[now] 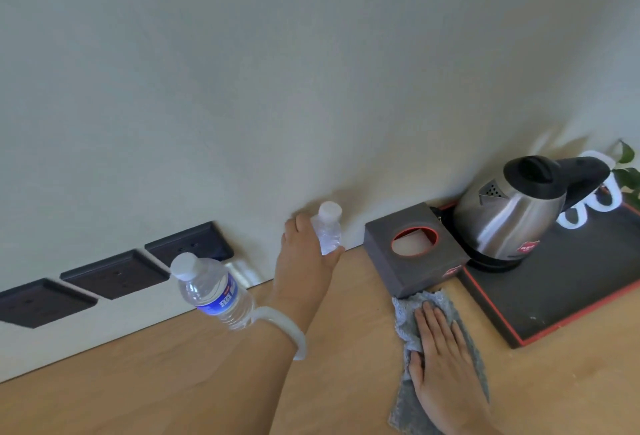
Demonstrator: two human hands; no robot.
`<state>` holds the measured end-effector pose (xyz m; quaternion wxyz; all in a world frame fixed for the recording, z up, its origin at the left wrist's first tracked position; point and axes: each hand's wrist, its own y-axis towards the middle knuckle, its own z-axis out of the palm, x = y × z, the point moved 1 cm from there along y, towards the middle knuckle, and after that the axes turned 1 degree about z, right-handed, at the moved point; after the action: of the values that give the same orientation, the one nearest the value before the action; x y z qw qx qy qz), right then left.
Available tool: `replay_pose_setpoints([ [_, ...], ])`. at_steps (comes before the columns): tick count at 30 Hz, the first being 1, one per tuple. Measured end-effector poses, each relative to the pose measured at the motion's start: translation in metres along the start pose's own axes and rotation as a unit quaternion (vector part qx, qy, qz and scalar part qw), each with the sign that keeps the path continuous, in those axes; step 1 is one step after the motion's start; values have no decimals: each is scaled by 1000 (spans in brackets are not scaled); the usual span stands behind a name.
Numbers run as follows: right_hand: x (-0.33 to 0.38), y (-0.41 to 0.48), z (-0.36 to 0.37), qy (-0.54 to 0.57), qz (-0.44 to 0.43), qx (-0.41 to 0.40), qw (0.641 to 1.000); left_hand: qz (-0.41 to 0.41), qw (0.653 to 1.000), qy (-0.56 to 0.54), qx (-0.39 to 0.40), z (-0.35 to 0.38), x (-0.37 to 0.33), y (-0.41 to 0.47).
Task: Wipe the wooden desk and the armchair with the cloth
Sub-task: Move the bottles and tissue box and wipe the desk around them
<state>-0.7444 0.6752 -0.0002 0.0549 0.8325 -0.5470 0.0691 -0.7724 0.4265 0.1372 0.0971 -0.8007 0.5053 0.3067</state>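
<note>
The wooden desk (pixel 180 379) runs along a pale wall. My right hand (pixel 441 368) lies flat, fingers together, pressing a grey cloth (pixel 407 316) onto the desk beside the tissue box. My left hand (pixel 304 261) grips a small clear water bottle (pixel 329 230) near the wall, held upright just above or on the desk. A white bangle (pixel 294 330) circles that wrist. No armchair is in view.
A second water bottle (pixel 211 290) with a blue label stands left of my left arm. A dark tissue box (pixel 414 251) sits ahead of the cloth. A steel kettle (pixel 512 212) stands on a black red-edged tray (pixel 568 296). Three dark sockets (pixel 114 275) line the wall.
</note>
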Motion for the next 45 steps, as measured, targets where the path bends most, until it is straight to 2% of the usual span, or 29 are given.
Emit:
replay_pose_setpoints([
  [4, 2, -1, -2, -5, 7, 10, 1000, -60, 996, -55, -44, -18, 16, -12],
  [11, 0, -2, 2, -7, 7, 19, 1000, -98, 994, -33, -45, -24, 23, -14],
  [19, -2, 0, 4, -12, 8, 39, 999, -143, 987, -56, -38, -30, 13, -24],
  [23, -1, -2, 3, -16, 12, 38, 999, -181, 981, -20, -60, -28, 5, -63],
  [26, 2, -2, -2, -5, 18, 38, 999, -135, 989, 49, -40, -2, -18, -101],
  [30, 1, -2, -5, 2, 9, 31, 999, 41, 996, 39, 71, 56, -63, -93],
  [33, 0, -1, -2, 13, 0, 35, 999, 156, 977, 93, 112, 94, -86, -60],
  [35, -2, -1, -1, 32, 7, 27, 999, 198, 956, 162, 143, 112, -91, -41],
  [39, -4, -4, 2, 30, 41, 8, 999, 226, 928, 248, 163, 120, -80, -23],
  [42, -11, -4, 8, 47, 156, -15, 987, 200, 934, 238, 175, 104, -65, -32],
  [45, -12, 9, 11, 57, 178, -28, 982, 159, 947, 222, 172, 72, -43, -55],
])
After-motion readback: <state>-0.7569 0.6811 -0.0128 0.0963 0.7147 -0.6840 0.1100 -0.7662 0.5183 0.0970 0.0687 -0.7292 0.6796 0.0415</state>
